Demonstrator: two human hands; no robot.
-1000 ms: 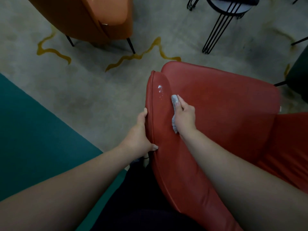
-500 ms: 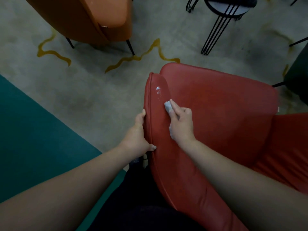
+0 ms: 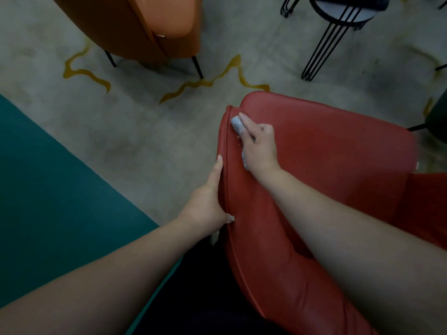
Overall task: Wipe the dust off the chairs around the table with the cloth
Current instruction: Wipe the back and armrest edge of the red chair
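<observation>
The cloth [image 3: 236,124] is pressed near the top corner of the red chair [image 3: 326,146] back, bunched under the right hand [image 3: 260,147], fingers curled round it. The chair's edge is gripped by the left hand [image 3: 208,201]. Specks beside the cloth could be smeared if pressure slackens.

Dim, even light; soft overall focus, wide-angle bending towards the edges.
</observation>
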